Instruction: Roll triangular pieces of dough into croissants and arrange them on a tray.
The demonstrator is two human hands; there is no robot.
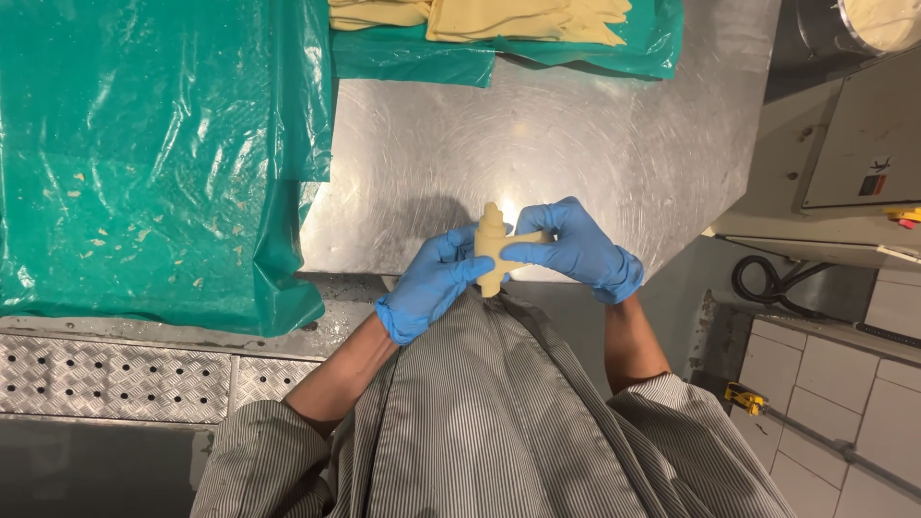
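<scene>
The person held a small piece of pale dough [491,247] in both gloved hands, close to the body and just above the near edge of the steel table [576,144]. The left hand [432,288] curled around the lower part of the piece, its fingers closed on it from the left and below. The right hand [576,251] closed on a strip of the same dough that ran out sideways from the upright part, pinched between thumb and fingers. Both grips were shut on the dough, and neither looked tight enough to flatten it.

The work in hand appeared to be shaping or rolling the piece. To do it well, the fingers probably needed light, even pressure, since soft dough would likely stretch thin or tear under a hard pull. The left hand would best serve as a steady support while the right guided the strip.

A green plastic sheet [153,153], dotted with crumbs, covered the table to the left. Flat sheets of dough [518,17] lay at the far edge on more green plastic.
</scene>
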